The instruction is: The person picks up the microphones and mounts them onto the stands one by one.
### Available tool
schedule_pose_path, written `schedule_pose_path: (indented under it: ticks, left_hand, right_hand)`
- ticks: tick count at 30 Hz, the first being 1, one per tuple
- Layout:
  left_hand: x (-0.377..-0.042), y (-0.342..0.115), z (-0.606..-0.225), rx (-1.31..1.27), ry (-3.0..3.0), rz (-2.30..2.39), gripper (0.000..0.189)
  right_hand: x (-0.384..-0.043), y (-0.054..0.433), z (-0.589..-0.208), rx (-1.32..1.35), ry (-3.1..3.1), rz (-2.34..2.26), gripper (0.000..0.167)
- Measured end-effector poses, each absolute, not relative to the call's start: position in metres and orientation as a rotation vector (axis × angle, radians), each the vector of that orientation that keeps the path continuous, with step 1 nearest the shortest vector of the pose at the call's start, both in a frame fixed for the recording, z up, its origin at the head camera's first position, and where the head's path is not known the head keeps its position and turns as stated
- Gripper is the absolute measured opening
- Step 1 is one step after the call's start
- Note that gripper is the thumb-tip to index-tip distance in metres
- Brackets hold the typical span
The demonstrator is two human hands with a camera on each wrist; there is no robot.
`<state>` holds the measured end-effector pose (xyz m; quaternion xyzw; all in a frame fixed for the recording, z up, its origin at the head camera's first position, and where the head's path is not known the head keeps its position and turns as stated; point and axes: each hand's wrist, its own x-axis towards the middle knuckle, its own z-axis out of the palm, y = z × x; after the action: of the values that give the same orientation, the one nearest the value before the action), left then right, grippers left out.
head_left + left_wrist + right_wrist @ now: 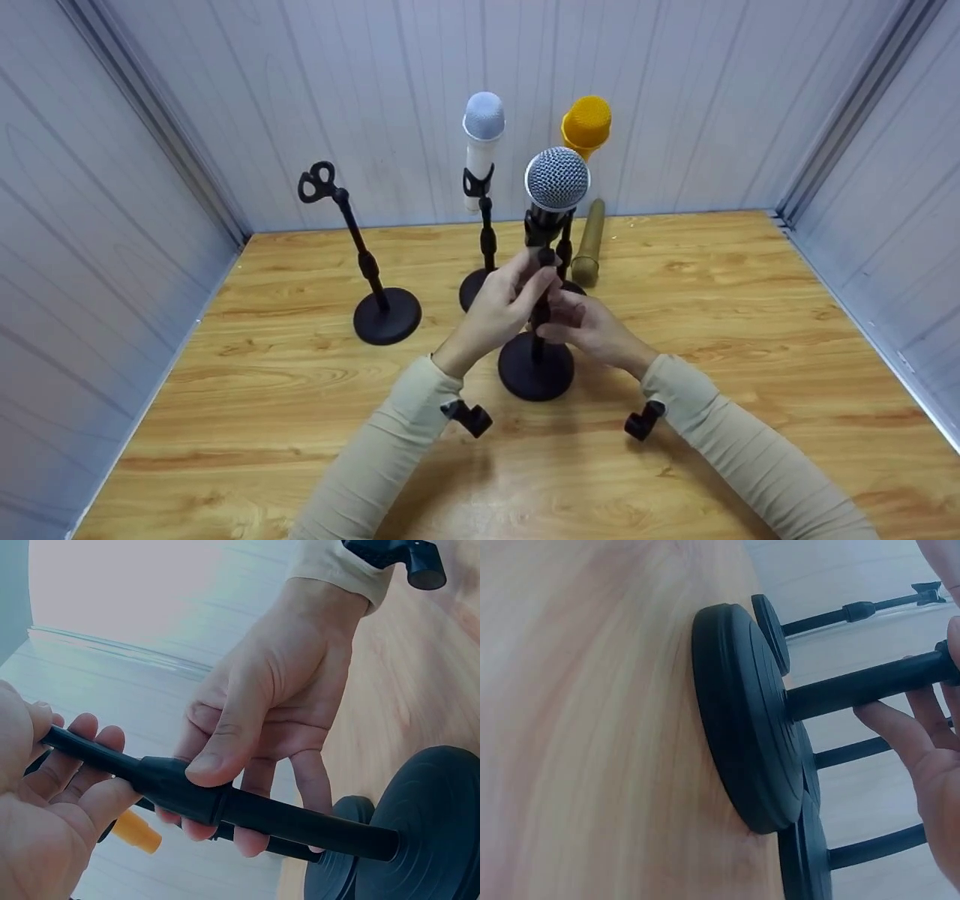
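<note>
A black microphone stand (537, 367) stands upright on its round base, holding a black microphone with a silver mesh head (557, 178) in its clip. My left hand (508, 300) grips the stand's upper pole just under the clip. Lower down, my right hand (596, 330) holds the pole around its thicker collar (180, 787), the thumb lying across it in the left wrist view. Behind are a white microphone (484, 124) in a stand's clip and a yellow microphone (587, 124), whose stand is partly hidden by my hands and the front stand.
A black stand with a bare double-ring clip (317, 182) is on the left. An olive-brown microphone (589, 244) lies on the wooden table (720, 300) at the back, right of the yellow one's stand. Pale panel walls (360, 97) enclose the table's back and sides.
</note>
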<state>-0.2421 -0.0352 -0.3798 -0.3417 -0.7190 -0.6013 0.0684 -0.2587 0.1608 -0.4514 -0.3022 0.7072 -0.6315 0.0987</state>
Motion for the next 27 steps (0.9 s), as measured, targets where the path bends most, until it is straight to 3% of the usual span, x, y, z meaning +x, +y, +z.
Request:
schedule_pose_path:
  ticks: [27]
  left_hand:
    - [-0.242, -0.035, -0.384, -0.99, -2.119, -1.714, 0.016]
  right_hand:
    - [-0.269, 0.157, -0.456, -1.017, 2.021, -1.869, 0.038]
